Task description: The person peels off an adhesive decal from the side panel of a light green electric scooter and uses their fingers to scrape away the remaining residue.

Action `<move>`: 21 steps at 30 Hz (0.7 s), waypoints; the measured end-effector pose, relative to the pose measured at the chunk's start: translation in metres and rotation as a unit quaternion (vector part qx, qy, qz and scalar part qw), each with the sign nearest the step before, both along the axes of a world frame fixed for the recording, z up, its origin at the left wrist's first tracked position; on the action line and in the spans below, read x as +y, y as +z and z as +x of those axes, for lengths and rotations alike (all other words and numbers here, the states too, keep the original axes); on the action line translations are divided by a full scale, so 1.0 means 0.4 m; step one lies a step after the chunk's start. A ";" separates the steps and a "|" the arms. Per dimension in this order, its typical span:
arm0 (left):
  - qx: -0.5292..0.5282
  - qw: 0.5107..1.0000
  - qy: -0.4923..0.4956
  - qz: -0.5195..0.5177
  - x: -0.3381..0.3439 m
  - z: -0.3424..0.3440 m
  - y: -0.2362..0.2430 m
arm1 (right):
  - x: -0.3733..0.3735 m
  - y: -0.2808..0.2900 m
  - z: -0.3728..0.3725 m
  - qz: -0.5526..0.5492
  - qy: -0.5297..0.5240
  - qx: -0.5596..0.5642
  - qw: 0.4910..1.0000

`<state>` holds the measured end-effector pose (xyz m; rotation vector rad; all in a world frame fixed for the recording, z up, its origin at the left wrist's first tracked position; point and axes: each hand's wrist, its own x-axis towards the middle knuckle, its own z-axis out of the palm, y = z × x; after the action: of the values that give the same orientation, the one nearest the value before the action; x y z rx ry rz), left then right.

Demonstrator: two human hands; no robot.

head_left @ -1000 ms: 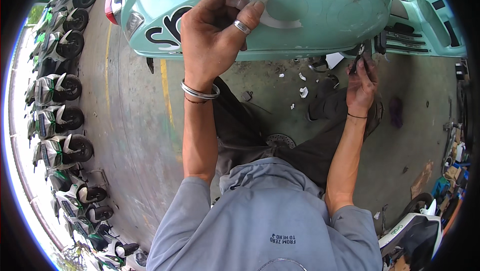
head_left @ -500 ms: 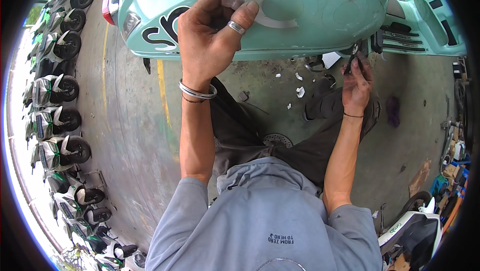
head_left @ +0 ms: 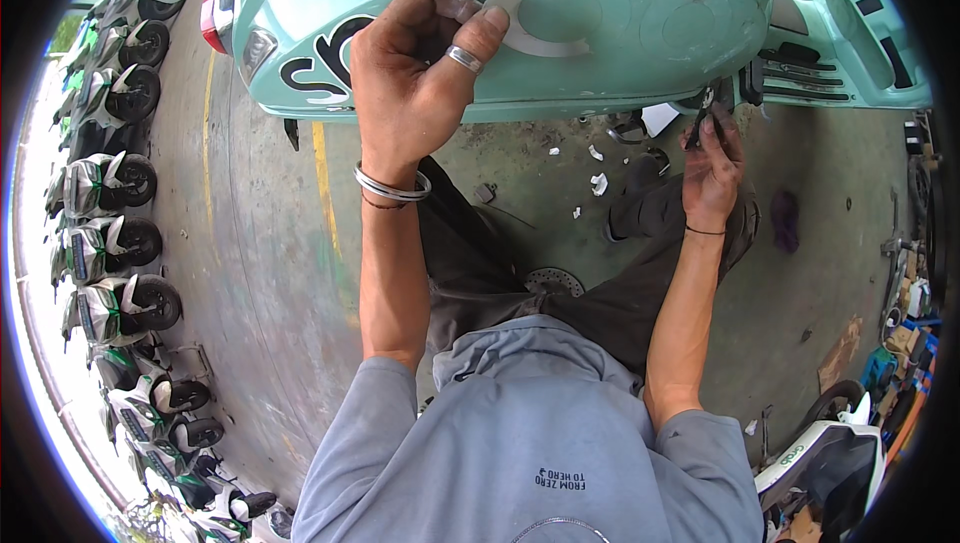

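A mint-green scooter's side panel (head_left: 660, 68) spans the top of the view. My left hand (head_left: 415, 88), with a ring and bangles, is raised in front of it, thumb and forefinger pinching the left end of a curved, pale sticker strip (head_left: 550, 47). That end stands off the panel; the rest of the curve lies against it. Black-and-white lettering (head_left: 305, 78) is partly behind my left hand. My right hand (head_left: 712, 173) is below the panel's lower right edge, fingers curled round a small black piece (head_left: 694, 135) whose kind I cannot make out.
White scraps (head_left: 599, 184) lie on the floor below the panel. A perforated metal disc (head_left: 555, 282) is between my legs, and a dark purple cloth (head_left: 786, 223) lies to the right. Parked motorbikes (head_left: 125, 238) line the left side. A white bike part (head_left: 825, 463) stands at lower right.
My left hand has shifted slightly left with the strip's end still pinched. The right hand stays almost in place.
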<state>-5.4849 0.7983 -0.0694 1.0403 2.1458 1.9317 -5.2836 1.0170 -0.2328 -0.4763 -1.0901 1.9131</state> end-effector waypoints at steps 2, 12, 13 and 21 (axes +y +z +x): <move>0.002 1.000 0.000 -0.003 0.000 0.000 -0.001 | 0.000 -0.001 -0.001 0.004 -0.001 0.000 1.000; 0.003 1.000 -0.002 0.010 -0.001 0.000 -0.012 | 0.001 -0.004 0.000 -0.001 0.001 -0.008 1.000; 0.006 1.000 -0.003 0.014 0.000 0.000 -0.013 | 0.002 -0.005 0.000 0.001 -0.001 -0.007 1.000; 0.022 1.000 -0.004 0.010 -0.002 -0.001 -0.020 | 0.000 -0.005 0.000 0.001 0.001 -0.001 1.000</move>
<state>-5.4851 0.7974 -0.0773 1.1018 2.1464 1.9489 -5.2835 1.0172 -0.2348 -0.4768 -1.0934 1.9142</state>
